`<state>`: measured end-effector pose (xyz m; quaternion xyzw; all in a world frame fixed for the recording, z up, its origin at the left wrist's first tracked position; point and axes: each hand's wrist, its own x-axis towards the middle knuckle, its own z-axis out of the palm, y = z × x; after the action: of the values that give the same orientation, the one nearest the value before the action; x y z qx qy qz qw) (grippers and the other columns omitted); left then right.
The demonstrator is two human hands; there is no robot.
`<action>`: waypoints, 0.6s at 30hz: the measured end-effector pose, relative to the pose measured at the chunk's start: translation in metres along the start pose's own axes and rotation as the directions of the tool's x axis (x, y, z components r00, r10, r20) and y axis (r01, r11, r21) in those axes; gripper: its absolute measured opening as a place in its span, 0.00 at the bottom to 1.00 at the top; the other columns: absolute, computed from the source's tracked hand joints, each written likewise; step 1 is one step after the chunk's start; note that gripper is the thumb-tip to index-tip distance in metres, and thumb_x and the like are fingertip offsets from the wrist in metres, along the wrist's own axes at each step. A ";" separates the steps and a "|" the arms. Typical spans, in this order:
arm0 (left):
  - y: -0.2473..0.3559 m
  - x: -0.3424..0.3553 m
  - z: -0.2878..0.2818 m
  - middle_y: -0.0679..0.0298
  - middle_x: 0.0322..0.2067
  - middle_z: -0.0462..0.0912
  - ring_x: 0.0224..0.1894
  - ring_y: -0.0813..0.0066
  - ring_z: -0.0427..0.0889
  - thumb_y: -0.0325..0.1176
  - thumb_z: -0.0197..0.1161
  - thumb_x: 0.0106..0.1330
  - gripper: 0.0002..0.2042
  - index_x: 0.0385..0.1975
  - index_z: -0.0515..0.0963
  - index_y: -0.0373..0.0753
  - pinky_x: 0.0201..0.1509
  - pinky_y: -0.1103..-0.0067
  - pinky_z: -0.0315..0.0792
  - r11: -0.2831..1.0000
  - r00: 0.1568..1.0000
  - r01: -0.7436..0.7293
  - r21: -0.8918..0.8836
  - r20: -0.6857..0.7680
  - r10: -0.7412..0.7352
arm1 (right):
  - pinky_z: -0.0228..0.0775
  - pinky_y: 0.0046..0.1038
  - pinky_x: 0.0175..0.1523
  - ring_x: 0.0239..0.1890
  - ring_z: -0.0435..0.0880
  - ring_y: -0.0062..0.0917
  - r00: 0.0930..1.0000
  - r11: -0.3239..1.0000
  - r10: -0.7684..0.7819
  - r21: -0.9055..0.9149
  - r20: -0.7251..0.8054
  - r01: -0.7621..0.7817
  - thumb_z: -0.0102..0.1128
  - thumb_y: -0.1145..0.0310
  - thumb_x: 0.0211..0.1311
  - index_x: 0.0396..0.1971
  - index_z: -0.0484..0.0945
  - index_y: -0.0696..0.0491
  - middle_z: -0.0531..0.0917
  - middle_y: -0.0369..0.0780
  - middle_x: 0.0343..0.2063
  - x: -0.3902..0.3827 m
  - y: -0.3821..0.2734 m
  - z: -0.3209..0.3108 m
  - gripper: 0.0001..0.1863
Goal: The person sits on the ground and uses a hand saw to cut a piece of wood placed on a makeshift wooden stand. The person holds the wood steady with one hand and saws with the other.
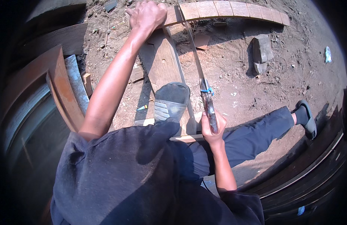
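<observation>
Your left hand (pixel 148 15), fingers partly hidden, seems to clasp the far plank (pixel 226 9) at left to steady it, while your right hand (pixel 214 126) grips the saw (pixel 200 71) by its near handle (pixel 208 103).

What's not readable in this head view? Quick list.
All head view:
- Saw: tip end cut off by top edge.
- Left hand: fingertips on the curved board hidden behind its knuckles.
- Plank: partly covered by the sandal.
- Pale blue scrap on the dirt: too small to identify.
</observation>
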<state>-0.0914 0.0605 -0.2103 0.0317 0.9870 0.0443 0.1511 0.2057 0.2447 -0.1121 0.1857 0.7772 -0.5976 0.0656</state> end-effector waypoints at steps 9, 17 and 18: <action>0.018 0.005 -0.020 0.42 0.38 0.81 0.46 0.45 0.77 0.40 0.39 0.57 0.23 0.26 0.80 0.28 0.56 0.49 0.58 0.999 0.999 -0.040 0.018 -0.037 0.040 | 0.62 0.23 0.22 0.15 0.71 0.18 0.999 0.989 0.023 0.147 -0.030 -0.018 0.57 0.77 0.52 0.23 0.75 0.60 0.72 0.39 0.13 0.065 -0.013 0.020 0.03; 0.008 0.000 -0.009 0.43 0.26 0.81 0.31 0.46 0.80 0.35 0.53 0.50 0.12 0.19 0.80 0.33 0.33 0.59 0.73 0.969 0.988 -0.154 0.193 0.060 0.145 | 0.66 0.26 0.22 0.14 0.75 0.26 1.000 1.000 0.008 0.006 -0.008 -0.008 0.58 0.79 0.51 0.24 0.76 0.61 0.74 0.42 0.14 0.015 -0.012 -0.002 0.01; 0.009 0.001 -0.013 0.43 0.27 0.81 0.33 0.46 0.80 0.35 0.53 0.50 0.13 0.19 0.80 0.32 0.34 0.59 0.73 0.953 0.980 -0.179 0.245 0.132 0.151 | 0.64 0.25 0.22 0.14 0.74 0.22 1.000 0.999 0.009 0.053 -0.007 -0.009 0.57 0.79 0.51 0.24 0.76 0.61 0.74 0.41 0.13 0.041 -0.014 0.005 0.01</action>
<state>-0.0953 0.0686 -0.1975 0.1357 0.9683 -0.0729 0.1964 0.1625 0.2456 -0.1139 0.1931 0.7607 -0.6168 0.0607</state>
